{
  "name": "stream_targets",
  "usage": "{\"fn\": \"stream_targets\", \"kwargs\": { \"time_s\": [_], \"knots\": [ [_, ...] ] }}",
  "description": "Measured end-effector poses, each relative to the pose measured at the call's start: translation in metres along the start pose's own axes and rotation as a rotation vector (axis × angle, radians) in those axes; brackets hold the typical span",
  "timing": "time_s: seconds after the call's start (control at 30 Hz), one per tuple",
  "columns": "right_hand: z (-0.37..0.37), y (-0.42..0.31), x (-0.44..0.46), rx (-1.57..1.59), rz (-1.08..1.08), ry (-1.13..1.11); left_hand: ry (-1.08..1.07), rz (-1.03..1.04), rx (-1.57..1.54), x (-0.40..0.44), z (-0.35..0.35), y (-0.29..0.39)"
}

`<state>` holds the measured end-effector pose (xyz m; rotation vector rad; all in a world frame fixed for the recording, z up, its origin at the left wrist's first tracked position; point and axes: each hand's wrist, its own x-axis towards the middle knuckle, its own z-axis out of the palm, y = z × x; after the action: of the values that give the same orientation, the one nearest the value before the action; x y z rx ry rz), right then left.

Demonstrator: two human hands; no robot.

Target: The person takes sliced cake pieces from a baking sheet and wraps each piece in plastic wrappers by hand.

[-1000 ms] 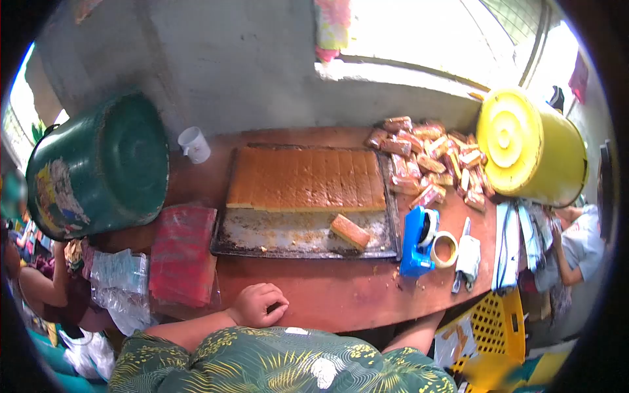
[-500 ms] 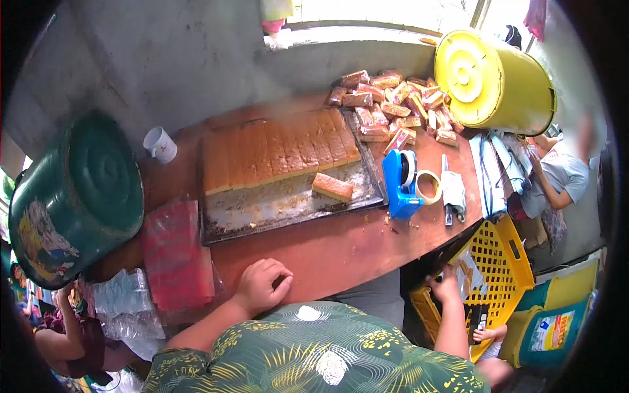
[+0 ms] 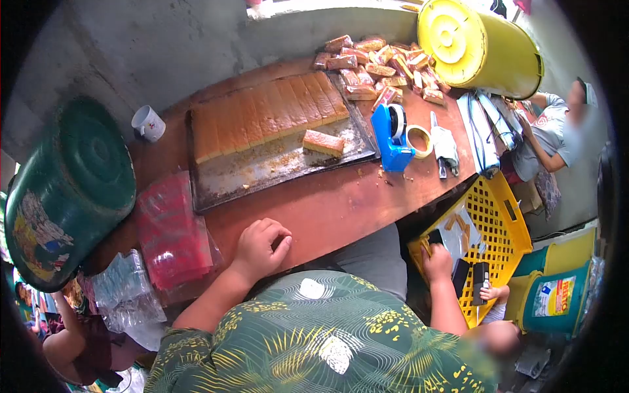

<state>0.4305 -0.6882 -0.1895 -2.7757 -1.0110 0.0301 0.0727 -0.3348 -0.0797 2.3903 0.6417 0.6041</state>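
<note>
My left hand (image 3: pixel 262 247) rests at the near edge of the brown table, fingers loosely bent, thumb apart, holding nothing. My right hand (image 3: pixel 438 263) is low on the right, over the left side of a yellow crate (image 3: pixel 503 216). Its fingers are closed around something small and yellowish that I cannot make out, with a dark object just beyond the fingertips. Beyond my left hand lies a baking tray (image 3: pixel 262 186) with a row of sliced brown cake (image 3: pixel 272 114). One cut cake slice (image 3: pixel 323 143) lies apart on the tray's bare part.
Wrapped cake slices (image 3: pixel 383 69) are piled behind the tray. A blue tape dispenser (image 3: pixel 393 147), a tape roll (image 3: pixel 419 141) and red plastic bags (image 3: pixel 171 229) lie around it. A mug (image 3: pixel 149 124), a green bucket (image 3: pixel 72 190) and a yellow bucket (image 3: pixel 481 49) flank the table. A child's hand (image 3: pixel 488 293) touches a black object in the crate.
The view has shifted, so the table sits higher. My right hand has turned and closed its fingers at the crate. A child's hand has come to a black object there. My left hand stays put.
</note>
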Motion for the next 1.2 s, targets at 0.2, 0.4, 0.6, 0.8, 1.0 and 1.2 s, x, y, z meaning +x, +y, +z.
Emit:
{"fn": "stream_targets", "kwargs": {
  "time_s": [0.2, 0.4, 0.6, 0.8, 1.0, 1.2],
  "knots": [
    [0.01, 0.002, 0.025, 0.226, -0.012, 0.02, 0.023, 0.013, -0.001, -0.002, 0.001, 0.003],
    [0.017, 0.111, 0.094, 0.071, 0.331, 0.391, 0.042, 0.009, 0.008, -0.004, 0.003, 0.001],
    [0.086, 0.218, 0.1, 0.093, 0.612, 0.015, 0.07, -0.007, 0.021, -0.003, 0.005, 0.0],
    [0.059, 0.172, 0.087, 0.126, 0.691, 0.116, 0.06, -0.042, 0.02, -0.001, 0.004, 0.001],
    [0.084, 0.225, 0.102, 0.051, 0.49, 0.131, 0.071, -0.026, 0.015, 0.001, 0.005, -0.001],
    [0.054, 0.177, 0.124, 0.348, 0.428, 0.271, 0.041, -0.053, 0.024, 0.003, 0.002, 0.005]
  ]
}}
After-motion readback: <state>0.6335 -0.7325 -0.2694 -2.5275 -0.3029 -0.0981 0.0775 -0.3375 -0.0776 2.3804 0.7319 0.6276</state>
